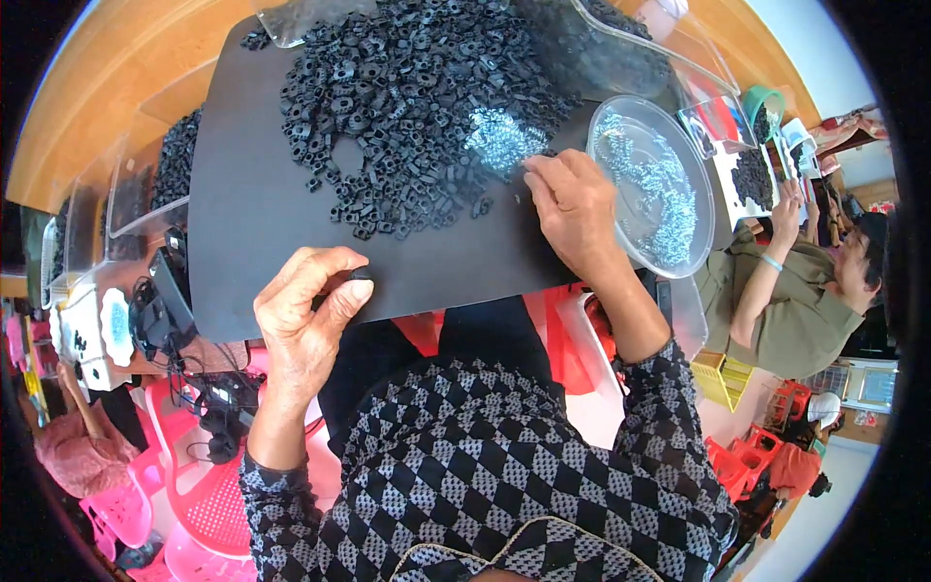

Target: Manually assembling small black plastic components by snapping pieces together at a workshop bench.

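Observation:
My left hand (pixel 308 306) is near the front edge of the dark mat (pixel 465 257), thumb and forefinger pinched on a small black plastic part (pixel 360 274). Against the right side of a small heap of silver screw-like metal pieces (pixel 502 138), my right hand (pixel 574 202) has its fingers drawn together. Whatever lies between those fingertips is too small to make out. A large pile of black plastic parts (pixel 388 107), many with a hole, spreads over the far half of the mat. The metal heap lies on its right-hand edge.
A round clear tub (pixel 706 228) of silver pieces stands right of my right hand. Clear bins (pixel 669 63) of black parts stand at the far right, others (pixel 145 204) at the left. Co-workers sit on both sides; a pink chair (pixel 208 504) is at lower left.

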Available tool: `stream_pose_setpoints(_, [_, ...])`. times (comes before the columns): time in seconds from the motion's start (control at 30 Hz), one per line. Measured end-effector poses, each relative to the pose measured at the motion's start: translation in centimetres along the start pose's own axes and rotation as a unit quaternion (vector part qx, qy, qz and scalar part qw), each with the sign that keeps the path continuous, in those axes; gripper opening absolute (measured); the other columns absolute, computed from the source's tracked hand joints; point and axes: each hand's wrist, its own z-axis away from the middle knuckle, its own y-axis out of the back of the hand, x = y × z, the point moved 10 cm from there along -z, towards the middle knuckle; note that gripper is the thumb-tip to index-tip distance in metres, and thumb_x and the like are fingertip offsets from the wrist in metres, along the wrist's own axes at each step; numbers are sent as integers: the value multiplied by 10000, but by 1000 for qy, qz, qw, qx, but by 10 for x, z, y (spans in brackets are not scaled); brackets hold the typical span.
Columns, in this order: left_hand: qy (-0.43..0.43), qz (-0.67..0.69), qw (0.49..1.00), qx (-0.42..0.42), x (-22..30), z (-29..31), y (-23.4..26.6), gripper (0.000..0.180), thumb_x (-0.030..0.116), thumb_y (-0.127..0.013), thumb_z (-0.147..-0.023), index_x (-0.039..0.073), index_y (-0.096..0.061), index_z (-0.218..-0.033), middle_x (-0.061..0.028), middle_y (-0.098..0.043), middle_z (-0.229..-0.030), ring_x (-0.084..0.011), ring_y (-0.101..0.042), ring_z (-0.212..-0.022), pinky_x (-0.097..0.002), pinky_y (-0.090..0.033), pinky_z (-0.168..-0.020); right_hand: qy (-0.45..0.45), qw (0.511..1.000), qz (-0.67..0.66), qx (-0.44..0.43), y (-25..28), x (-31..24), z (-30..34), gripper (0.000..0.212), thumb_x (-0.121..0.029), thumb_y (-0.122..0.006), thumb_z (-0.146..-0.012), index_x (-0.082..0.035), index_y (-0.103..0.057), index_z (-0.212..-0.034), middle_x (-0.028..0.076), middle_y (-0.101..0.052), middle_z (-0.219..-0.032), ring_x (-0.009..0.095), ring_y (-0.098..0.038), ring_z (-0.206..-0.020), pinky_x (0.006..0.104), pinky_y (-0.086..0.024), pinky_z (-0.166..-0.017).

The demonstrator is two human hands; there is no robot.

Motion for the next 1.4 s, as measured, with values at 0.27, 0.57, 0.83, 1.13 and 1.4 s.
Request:
stream_pose_setpoints(0.27, [46,93,994,-23,-11,8,-23,264,102,-727,-779,-33,-670,-998,-42,-599,-783,-92,-563,-662,-197,-466,-563,20,1000,-17,-17,-11,-11,-5,110,-28,-673,-750,-46,-675,-859,103,-585,-724,277,-581,-688,370,-465,-604])
stream_pose_setpoints(0.57, [1,63,998,-23,-4,6,-26,175,12,-709,-768,-13,-672,-937,-62,-627,-822,-116,-566,-706,-227,-448,-621,-15,999,-35,-15,-3,4,3,136,-40,-681,-723,-55,-652,-856,105,-581,-744,293,-577,-739,395,-470,-626])
stream_pose_setpoints(0.83, [39,60,997,-5,-9,8,-25,195,30,-713,-772,-11,-674,-958,-58,-613,-809,-115,-554,-703,-228,-446,-633,-52,998,-11,30,10,10,10,142,-57,-681,-731,-48,-636,-864,109,-576,-789,294,-575,-756,399,-466,-629])
stream_pose_setpoints(1.13, [32,55,998,-4,-10,8,-27,214,48,-719,-774,-17,-673,-973,-56,-613,-803,-115,-549,-694,-226,-445,-632,-3,998,67,-5,-4,-4,3,156,-102,-704,-711,-67,-615,-834,98,-526,-787,289,-533,-762,414,-442,-591])
stream_pose_setpoints(1.4, [28,56,998,-6,-10,7,-27,208,51,-719,-775,-18,-674,-965,-59,-615,-807,-116,-549,-691,-224,-445,-632,-34,999,3,-38,-8,5,7,203,-82,-715,-695,-85,-656,-889,91,-563,-783,278,-567,-783,396,-460,-620])
